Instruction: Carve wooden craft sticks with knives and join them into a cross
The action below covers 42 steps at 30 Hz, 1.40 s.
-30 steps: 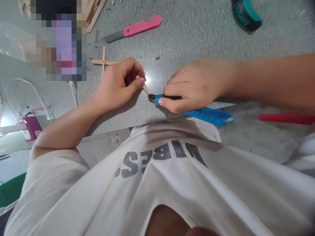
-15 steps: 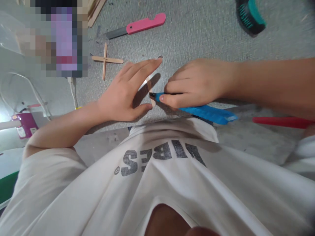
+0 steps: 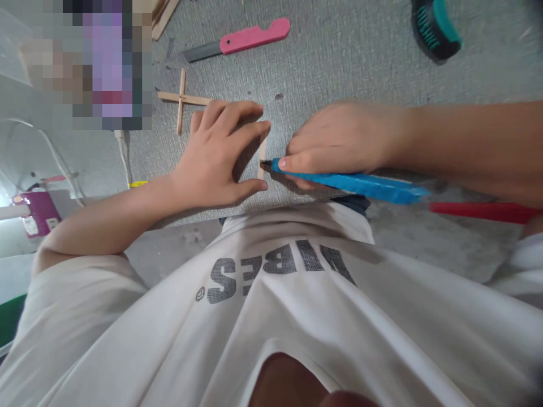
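A small wooden craft stick [image 3: 262,164] lies on the grey table near its front edge. My left hand [image 3: 220,150] arches over it, index fingertip near the far end and thumb near the close end. My right hand [image 3: 333,141] is wrapped around what looks like a blue glue gun [image 3: 360,185]. Its dark tip meets the stick between my left finger and thumb. Beyond my left hand, two crossed craft sticks [image 3: 181,98] lie flat, one arm partly behind my fingers.
A pink-handled knife [image 3: 254,37] with a dark blade lies farther back. A black-and-teal curved object [image 3: 436,31] sits back right, wooden sticks [image 3: 164,20] back left. White cables [image 3: 124,152] and a purple power outlet block [image 3: 40,213] are at left; a red object [image 3: 483,212] is at right.
My left index finger has drawn in toward the thumb, and the other fingers have curled. The stick has turned more upright in view. The glue gun's tip stays at the stick while its rear has swung slightly.
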Each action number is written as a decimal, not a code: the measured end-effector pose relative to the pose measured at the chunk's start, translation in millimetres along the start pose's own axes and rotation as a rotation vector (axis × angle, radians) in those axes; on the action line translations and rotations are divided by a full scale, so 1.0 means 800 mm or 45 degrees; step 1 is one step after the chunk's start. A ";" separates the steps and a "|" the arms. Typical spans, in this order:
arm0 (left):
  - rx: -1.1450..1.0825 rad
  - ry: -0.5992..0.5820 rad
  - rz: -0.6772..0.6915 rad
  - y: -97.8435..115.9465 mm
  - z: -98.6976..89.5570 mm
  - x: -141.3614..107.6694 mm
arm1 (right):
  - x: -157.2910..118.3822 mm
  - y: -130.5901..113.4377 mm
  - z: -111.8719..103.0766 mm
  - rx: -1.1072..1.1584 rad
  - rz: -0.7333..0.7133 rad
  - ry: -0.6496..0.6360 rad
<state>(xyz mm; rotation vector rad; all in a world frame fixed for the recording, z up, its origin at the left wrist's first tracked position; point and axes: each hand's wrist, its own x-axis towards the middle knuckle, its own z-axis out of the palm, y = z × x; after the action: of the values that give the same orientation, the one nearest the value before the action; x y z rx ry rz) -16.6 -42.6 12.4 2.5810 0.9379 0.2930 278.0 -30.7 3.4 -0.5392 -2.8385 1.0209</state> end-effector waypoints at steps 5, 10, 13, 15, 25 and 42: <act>-0.029 -0.006 0.021 0.000 -0.003 0.007 | 0.000 -0.001 0.002 -0.060 -0.099 0.006; -0.040 -0.012 0.000 -0.003 0.000 0.007 | -0.011 0.012 0.014 -0.159 -0.167 0.044; -0.011 -0.005 0.009 -0.006 0.001 0.007 | -0.016 0.018 0.017 -0.094 -0.122 0.027; 0.016 -0.018 0.000 -0.007 0.000 0.007 | -0.015 0.023 0.018 0.023 -0.126 0.023; 0.023 0.005 0.031 -0.012 0.003 0.006 | -0.013 0.010 0.007 -0.408 0.007 -0.063; 0.006 -0.091 0.020 -0.021 0.000 0.014 | -0.010 0.010 0.003 -0.010 -0.024 0.021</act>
<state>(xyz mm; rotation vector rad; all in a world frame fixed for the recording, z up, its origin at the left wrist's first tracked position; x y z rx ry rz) -17.7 -23.6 6.6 2.5857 0.8942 0.2019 287.9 -29.1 -3.2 -0.5174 -2.8290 0.9984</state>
